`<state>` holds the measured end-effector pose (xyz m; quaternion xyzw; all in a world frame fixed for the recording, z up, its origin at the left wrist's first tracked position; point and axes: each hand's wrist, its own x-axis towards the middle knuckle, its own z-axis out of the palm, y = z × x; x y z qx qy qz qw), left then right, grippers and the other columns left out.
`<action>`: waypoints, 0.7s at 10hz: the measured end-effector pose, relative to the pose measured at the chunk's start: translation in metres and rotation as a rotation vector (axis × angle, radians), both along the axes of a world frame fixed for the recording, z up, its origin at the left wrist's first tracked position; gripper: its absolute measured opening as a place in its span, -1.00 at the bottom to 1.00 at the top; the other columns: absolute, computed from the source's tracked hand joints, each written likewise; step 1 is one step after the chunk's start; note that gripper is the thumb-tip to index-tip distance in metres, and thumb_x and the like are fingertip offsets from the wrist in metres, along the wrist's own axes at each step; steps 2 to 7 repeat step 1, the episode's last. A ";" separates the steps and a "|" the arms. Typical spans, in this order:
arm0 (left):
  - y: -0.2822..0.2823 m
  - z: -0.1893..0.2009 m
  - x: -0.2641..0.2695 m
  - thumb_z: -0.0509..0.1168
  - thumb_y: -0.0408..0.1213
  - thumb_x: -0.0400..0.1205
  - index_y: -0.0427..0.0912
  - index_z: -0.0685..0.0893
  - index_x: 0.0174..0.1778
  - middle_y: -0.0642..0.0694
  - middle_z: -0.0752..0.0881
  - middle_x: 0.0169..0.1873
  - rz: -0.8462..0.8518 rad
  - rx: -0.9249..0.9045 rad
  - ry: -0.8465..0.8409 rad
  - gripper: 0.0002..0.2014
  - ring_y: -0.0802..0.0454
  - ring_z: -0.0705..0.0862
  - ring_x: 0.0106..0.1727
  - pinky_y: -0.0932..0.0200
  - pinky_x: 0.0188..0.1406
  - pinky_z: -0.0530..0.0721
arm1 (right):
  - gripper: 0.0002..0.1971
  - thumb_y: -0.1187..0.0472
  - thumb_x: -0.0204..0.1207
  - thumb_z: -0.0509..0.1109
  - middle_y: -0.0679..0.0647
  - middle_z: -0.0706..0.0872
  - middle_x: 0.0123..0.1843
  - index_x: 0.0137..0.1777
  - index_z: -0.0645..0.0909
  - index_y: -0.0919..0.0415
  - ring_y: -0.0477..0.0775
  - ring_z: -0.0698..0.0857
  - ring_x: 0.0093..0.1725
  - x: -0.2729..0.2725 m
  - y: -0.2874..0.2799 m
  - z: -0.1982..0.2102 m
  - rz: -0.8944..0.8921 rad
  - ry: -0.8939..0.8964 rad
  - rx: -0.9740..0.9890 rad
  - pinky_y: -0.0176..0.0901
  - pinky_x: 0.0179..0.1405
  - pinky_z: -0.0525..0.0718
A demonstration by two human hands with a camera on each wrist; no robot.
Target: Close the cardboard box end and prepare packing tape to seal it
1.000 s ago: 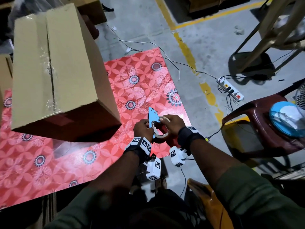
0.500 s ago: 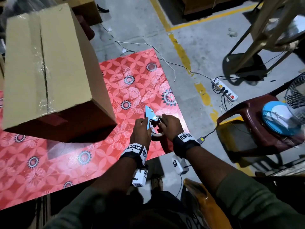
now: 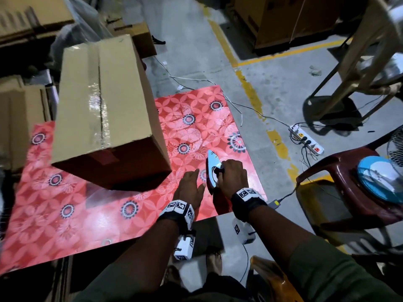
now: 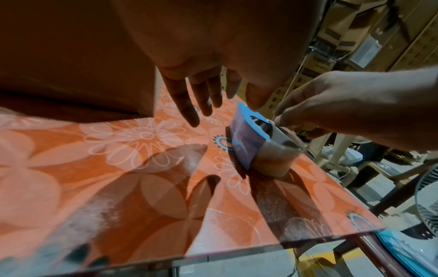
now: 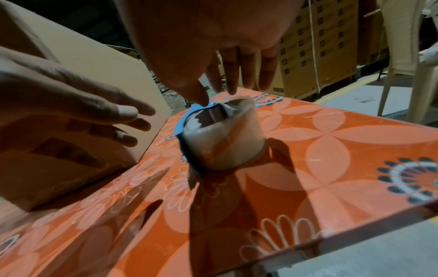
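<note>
Nearest the person, both forearms reach out over the near edge of the worktop [image 3: 91, 216], a board with a red flower pattern. The left hand [image 3: 190, 189] hovers low over the worktop just left of the tape dispenser [image 3: 212, 171]; its grip is apart, fingers straight and spread, holding nothing. In the left wrist view those fingers [image 4: 189, 101] point down toward the red surface without clearly touching it.

Just to the right, the right hand [image 3: 232, 176] is on the dispenser, a blue curved holder with a roll of clear tape [image 5: 225, 142] in it. The roll stands on its flat side on the worktop, near the right edge. In the right wrist view the thumb tip [image 5: 199, 97] rests on the blue rim and the other fingers reach down behind the roll; whether this grip is clamped on the dispenser or only touching it, I cannot tell.

Farther back and to the left, the cardboard box [image 3: 104, 101] stands on the worktop, well apart from the hands. Its top flaps are down and meet at a middle seam covered with clear tape.

Beyond the worktop, on the grey floor [image 3: 196, 62], lie yellow painted lines, loose cables and a power strip [image 3: 306, 142]. A dark red plastic chair [image 3: 349, 192] stands to the right.
</note>
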<state>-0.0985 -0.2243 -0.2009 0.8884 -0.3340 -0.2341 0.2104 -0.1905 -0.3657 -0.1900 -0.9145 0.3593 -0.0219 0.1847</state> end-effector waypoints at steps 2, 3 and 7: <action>0.026 0.004 0.013 0.25 -0.11 0.68 -0.11 0.32 0.66 -0.17 0.40 0.59 0.061 -0.029 0.002 -0.41 -0.14 0.38 0.60 -0.05 0.59 0.36 | -0.62 0.09 0.44 0.36 0.16 0.71 0.19 0.23 0.63 0.19 0.28 0.62 0.19 0.015 0.021 0.000 0.043 -0.024 -0.094 0.11 0.04 0.60; 0.026 0.004 0.013 0.25 -0.11 0.68 -0.11 0.32 0.66 -0.17 0.40 0.59 0.061 -0.029 0.002 -0.41 -0.14 0.38 0.60 -0.05 0.59 0.36 | -0.62 0.09 0.44 0.36 0.16 0.71 0.19 0.23 0.63 0.19 0.28 0.62 0.19 0.015 0.021 0.000 0.043 -0.024 -0.094 0.11 0.04 0.60; 0.026 0.004 0.013 0.25 -0.11 0.68 -0.11 0.32 0.66 -0.17 0.40 0.59 0.061 -0.029 0.002 -0.41 -0.14 0.38 0.60 -0.05 0.59 0.36 | -0.62 0.09 0.44 0.36 0.16 0.71 0.19 0.23 0.63 0.19 0.28 0.62 0.19 0.015 0.021 0.000 0.043 -0.024 -0.094 0.11 0.04 0.60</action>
